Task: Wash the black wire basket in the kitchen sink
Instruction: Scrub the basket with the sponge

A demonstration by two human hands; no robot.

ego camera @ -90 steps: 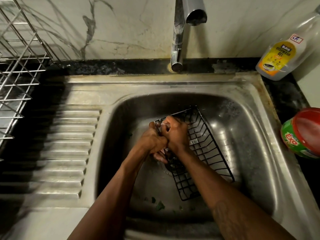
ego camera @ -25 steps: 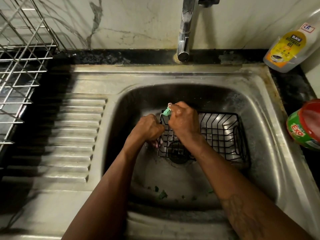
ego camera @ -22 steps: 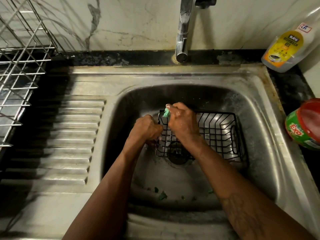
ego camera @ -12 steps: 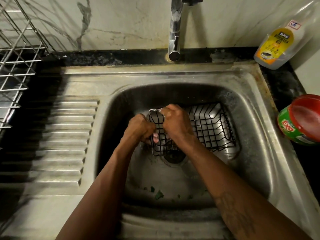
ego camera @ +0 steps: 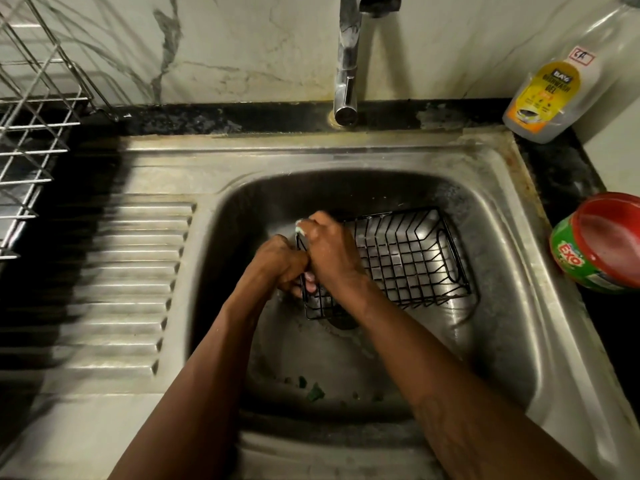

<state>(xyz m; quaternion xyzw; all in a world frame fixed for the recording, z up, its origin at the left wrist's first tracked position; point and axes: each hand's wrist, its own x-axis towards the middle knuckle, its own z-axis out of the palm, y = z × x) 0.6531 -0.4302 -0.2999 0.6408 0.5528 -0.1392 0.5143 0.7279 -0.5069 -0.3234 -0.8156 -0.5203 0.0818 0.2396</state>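
Observation:
The black wire basket (ego camera: 408, 261) lies in the steel sink (ego camera: 502, 306), over the drain, its open side up. My left hand (ego camera: 277, 265) grips the basket's left end, fingers curled round the wires. My right hand (ego camera: 329, 251) is closed round a small green scrub pad (ego camera: 299, 231) and presses it on the basket's upper left rim. Only a corner of the pad shows past my fingers. The tap (ego camera: 346, 64) stands above; no water runs from it.
A dishwash gel bottle (ego camera: 550, 91) leans at the back right corner. A red and green Exo tub (ego camera: 602, 244) sits on the black counter at the right. A steel dish rack (ego camera: 31, 126) stands at the left beyond the ribbed drainboard (ego camera: 131, 282). Green scraps (ego camera: 313, 393) lie in the basin.
The basket was turned from a tilted, end-on pose to lie flat across the basin. My right hand keeps rubbing the pad along its left rim; my left hand keeps its hold.

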